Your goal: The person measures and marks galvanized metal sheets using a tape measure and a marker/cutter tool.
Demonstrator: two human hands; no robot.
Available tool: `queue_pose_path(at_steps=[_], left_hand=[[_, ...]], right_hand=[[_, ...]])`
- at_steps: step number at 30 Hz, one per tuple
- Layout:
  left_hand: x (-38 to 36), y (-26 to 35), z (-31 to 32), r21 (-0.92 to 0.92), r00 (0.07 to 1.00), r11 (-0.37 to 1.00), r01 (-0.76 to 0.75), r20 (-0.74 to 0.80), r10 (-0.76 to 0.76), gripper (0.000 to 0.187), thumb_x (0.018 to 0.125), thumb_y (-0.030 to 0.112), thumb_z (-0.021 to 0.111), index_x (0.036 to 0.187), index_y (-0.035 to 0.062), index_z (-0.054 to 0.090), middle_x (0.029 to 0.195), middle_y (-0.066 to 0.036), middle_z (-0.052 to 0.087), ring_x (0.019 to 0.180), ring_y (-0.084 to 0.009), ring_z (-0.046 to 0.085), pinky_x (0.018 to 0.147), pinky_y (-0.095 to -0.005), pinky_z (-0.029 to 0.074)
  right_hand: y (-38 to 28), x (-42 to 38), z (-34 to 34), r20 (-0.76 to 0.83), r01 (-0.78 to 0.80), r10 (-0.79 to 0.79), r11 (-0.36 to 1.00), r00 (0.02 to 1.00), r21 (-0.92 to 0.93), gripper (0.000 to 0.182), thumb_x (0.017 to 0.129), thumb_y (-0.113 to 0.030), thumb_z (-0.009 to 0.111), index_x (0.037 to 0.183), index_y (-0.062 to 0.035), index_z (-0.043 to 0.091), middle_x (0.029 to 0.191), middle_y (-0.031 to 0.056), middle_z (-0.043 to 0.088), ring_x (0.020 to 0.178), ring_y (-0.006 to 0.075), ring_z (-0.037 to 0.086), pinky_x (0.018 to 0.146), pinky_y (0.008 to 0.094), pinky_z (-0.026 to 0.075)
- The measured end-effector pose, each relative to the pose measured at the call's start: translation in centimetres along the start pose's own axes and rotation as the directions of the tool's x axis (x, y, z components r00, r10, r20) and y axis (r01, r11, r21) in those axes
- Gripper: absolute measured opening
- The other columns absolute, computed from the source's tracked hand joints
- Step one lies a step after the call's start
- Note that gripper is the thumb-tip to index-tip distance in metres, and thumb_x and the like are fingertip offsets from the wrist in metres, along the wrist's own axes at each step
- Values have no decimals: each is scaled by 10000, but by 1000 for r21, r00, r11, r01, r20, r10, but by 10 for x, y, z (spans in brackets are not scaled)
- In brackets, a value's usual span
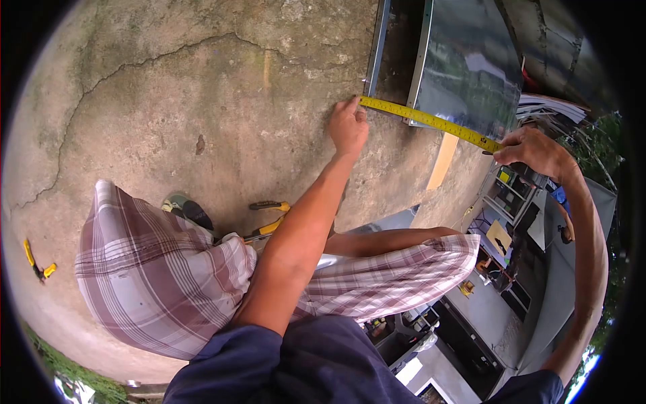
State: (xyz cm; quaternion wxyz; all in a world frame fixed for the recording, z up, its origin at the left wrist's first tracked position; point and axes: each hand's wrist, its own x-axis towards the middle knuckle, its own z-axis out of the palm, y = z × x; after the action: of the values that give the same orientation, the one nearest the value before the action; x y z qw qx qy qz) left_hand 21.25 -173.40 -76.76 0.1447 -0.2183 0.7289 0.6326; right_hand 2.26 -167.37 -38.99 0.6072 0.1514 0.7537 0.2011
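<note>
My left hand [348,126] presses the tape [431,122] end down with fingertips, at the corner of a metal frame [375,50]. Fingers together, flat on the tape, not wrapped round it. My right hand [533,151] is closed on the other end of the tape, pinching it taut; whether the case sits in that palm I cannot tell. The yellow tape runs straight between both hands, crossing the lower edge of a glass panel [468,71]. The panel is shiny with reflections and sits just beyond the tape, between my hands. A wood strip [443,161] lies just under the tape, nearer the right hand.

Nearer me than the left hand, a person in a plaid shirt [161,276] crouches, one arm stretched out under my left forearm. Yellow-handled pliers [269,217] lie on the floor beside that person, near a shoe [187,210]. A small yellow tool [37,264] lies well apart, far out from the left hand.

The surface is cracked, stained concrete [168,101]. Out past the right hand are shelves [511,192] with boxes, contents too small to tell. Outdoor light, some greenery at the edges.
</note>
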Motion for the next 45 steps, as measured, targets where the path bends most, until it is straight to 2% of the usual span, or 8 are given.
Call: queue_pose_path(at_steps=[10, 17, 26, 29, 32, 36, 43, 45], left_hand=[[-6, 12, 10, 106, 984, 989, 101, 137, -115, 566, 804, 145, 662, 1367, 129, 602, 1237, -125, 580, 1141, -329, 585, 953, -410, 498], [1, 13, 8, 126, 946, 973, 192, 239, -218, 601, 809, 139, 621, 1408, 152, 570, 1194, -147, 611, 1129, -332, 588, 955, -426, 491], [5, 14, 2, 41, 883, 940, 338, 334, -331, 577, 854, 134, 560, 1420, 246, 560, 1064, -202, 693, 1011, -380, 658, 914, -438, 505], [6, 11, 3, 13, 906, 952, 306, 303, -296, 598, 843, 127, 549, 1428, 253, 552, 1046, -204, 692, 1004, -373, 661, 900, -434, 512], [6, 2, 9, -30, 918, 958, 286, 295, -265, 671, 794, 108, 559, 1444, 273, 532, 975, -179, 694, 955, -358, 671, 871, -432, 527], [7, -10, 14, -12, 891, 957, 290, 369, -265, 711, 808, 121, 560, 1490, 296, 464, 1052, -194, 678, 998, -376, 660, 899, -442, 524], [0, -10, 16, 12, 896, 966, 258, 371, -244, 732, 821, 144, 572, 1515, 318, 418, 1141, -195, 656, 1069, -389, 639, 936, -455, 513], [3, -1, 9, -15, 878, 943, 334, 370, -305, 680, 815, 139, 561, 1481, 252, 482, 1156, -153, 692, 1081, -342, 651, 965, -403, 498]], right_hand=[[-18, 0, -8, 38, 31, -31, 999, 999, -13, 444, 836, -394, 682, 1032, -3, 759, 963, 158, 741, 893, 240, 683, 846, 352, 498], [-25, 1, -6, 45, -31, 31, 1000, 999, -2, 445, 842, -397, 681, 1040, -6, 759, 972, 162, 739, 883, 249, 684, 844, 357, 500], [-13, 9, -9, 151, 176, -165, 982, 975, -64, 455, 908, -416, 626, 1038, 9, 723, 980, 170, 703, 957, 295, 641, 885, 387, 469], [-25, 7, -12, 181, 7, -4, 1000, 983, -18, 460, 905, -418, 629, 1047, 10, 719, 1000, 167, 697, 963, 288, 632, 887, 378, 463], [-13, 10, -6, 105, 163, -164, 986, 981, 18, 464, 886, -419, 637, 1034, 12, 721, 984, 163, 697, 931, 257, 636, 874, 360, 462], [-24, 7, -8, 110, 28, -34, 998, 993, 63, 377, 899, -349, 616, 948, 12, 711, 909, 169, 673, 945, 251, 624, 1001, 372, 421], [-37, 10, -11, 105, -42, 36, 997, 994, 60, 447, 841, -397, 652, 1084, -26, 707, 942, 91, 678, 887, 200, 611, 857, 337, 451], [-34, 12, -11, 109, -26, 19, 998, 994, 61, 446, 839, -398, 657, 1080, -27, 709, 935, 86, 675, 866, 193, 610, 846, 334, 455]])
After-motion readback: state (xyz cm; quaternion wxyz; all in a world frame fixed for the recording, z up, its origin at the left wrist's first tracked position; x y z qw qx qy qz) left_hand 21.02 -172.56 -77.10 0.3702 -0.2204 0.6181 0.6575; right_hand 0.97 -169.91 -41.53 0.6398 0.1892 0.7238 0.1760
